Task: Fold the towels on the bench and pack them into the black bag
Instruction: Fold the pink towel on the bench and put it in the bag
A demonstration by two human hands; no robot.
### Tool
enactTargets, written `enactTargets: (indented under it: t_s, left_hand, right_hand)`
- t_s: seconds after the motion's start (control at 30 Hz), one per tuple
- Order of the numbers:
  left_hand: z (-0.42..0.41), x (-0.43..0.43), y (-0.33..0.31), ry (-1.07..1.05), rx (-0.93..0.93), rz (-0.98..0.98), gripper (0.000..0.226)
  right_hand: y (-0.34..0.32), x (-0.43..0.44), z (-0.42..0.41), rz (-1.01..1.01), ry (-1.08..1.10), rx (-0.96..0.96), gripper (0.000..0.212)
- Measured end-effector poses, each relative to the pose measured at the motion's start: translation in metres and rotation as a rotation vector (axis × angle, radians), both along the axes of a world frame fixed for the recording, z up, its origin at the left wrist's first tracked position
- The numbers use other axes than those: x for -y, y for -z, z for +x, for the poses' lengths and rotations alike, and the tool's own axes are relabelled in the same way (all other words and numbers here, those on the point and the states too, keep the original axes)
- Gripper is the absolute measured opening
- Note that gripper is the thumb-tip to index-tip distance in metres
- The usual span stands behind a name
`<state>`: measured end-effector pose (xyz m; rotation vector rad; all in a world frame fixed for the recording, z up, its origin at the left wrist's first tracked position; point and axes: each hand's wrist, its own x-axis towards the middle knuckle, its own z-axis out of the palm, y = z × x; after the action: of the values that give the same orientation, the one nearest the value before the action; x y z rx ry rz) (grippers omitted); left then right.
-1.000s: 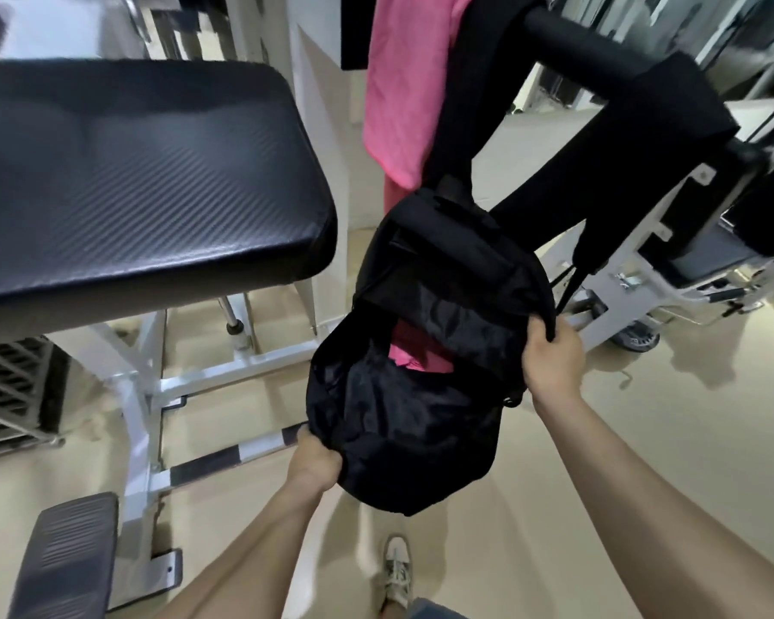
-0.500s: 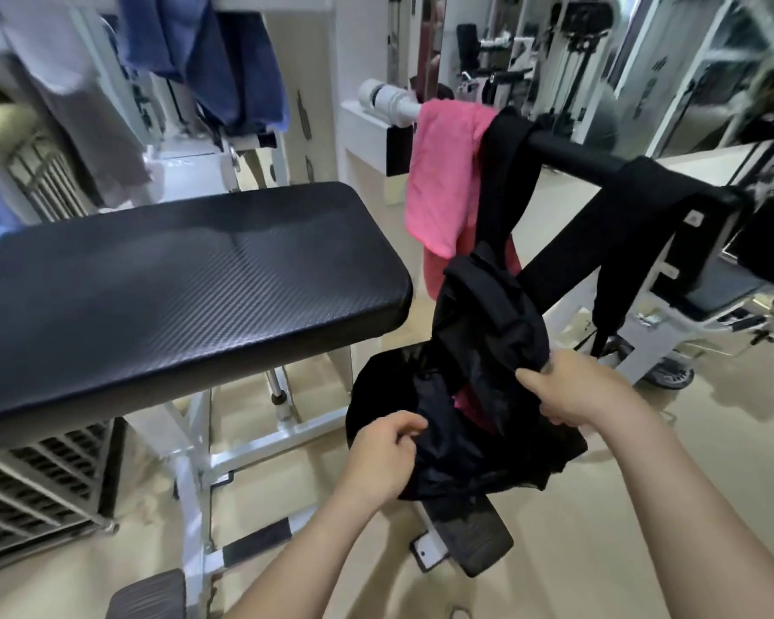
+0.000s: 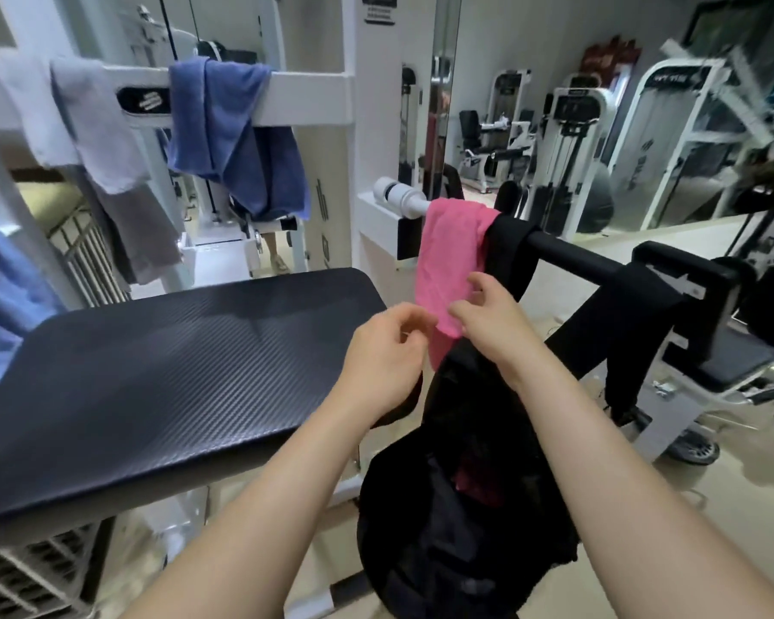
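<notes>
The black bag [image 3: 456,551] hangs by its straps from a padded black bar [image 3: 573,256], its mouth open, with a pink towel [image 3: 477,480] inside. A second pink towel [image 3: 450,247] is draped over the same bar just above the bag. My right hand [image 3: 492,319] is at this towel's lower edge; thumb and curled fingers touch it with a gap between them. My left hand [image 3: 385,355] hovers beside the towel's bottom corner, fingers loosely curled and holding nothing. The black bench pad [image 3: 175,373] to the left carries no towel.
A dark blue towel [image 3: 238,136] and a pale grey towel [image 3: 95,127] hang over the white machine frame behind the bench. A light blue towel [image 3: 1,297] shows at the left edge. Gym machines stand to the right and in the background.
Both hands have let go of the black bag and risen to the pink towel on the bar. The bag now hangs free below them. My view has tilted upward.
</notes>
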<state>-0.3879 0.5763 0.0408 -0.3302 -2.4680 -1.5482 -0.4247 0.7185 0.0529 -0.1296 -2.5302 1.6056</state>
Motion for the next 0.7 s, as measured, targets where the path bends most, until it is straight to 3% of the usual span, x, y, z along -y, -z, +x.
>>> enactTargets:
  t_s: [0.1, 0.27, 0.37, 0.5, 0.57, 0.6, 0.63, 0.7]
  left_hand:
    - [-0.032, -0.013, -0.004, -0.011, 0.035, -0.161, 0.036]
    - [-0.085, -0.039, -0.007, 0.125, 0.2, -0.494, 0.044]
    - [-0.108, -0.059, -0.006, 0.191, 0.253, -0.645, 0.05]
    - [-0.149, -0.075, 0.005, 0.049, 0.252, -0.498, 0.068]
    - [-0.169, -0.079, 0.013, -0.079, 0.214, -0.451, 0.05]
    - [-0.172, -0.08, 0.015, -0.137, 0.193, -0.403, 0.033]
    - [-0.174, -0.08, 0.016, -0.172, 0.183, -0.323, 0.019]
    - [-0.167, -0.074, 0.013, -0.124, 0.226, -0.111, 0.021]
  right_hand:
    - [0.005, 0.002, -0.035, 0.061, 0.053, 0.072, 0.068]
    - [0.021, 0.001, -0.088, -0.032, 0.178, 0.112, 0.081]
    - [0.025, -0.004, -0.112, 0.059, 0.253, 0.041, 0.065]
    - [0.027, -0.012, -0.138, -0.048, 0.315, -0.082, 0.046]
    - [0.026, -0.013, -0.146, -0.131, 0.291, -0.154, 0.018]
    - [0.026, -0.012, -0.147, -0.201, 0.25, -0.186, 0.016]
    - [0.024, -0.011, -0.145, -0.265, 0.2, -0.213, 0.025]
    - [0.015, -0.012, -0.138, -0.388, 0.097, -0.27, 0.032]
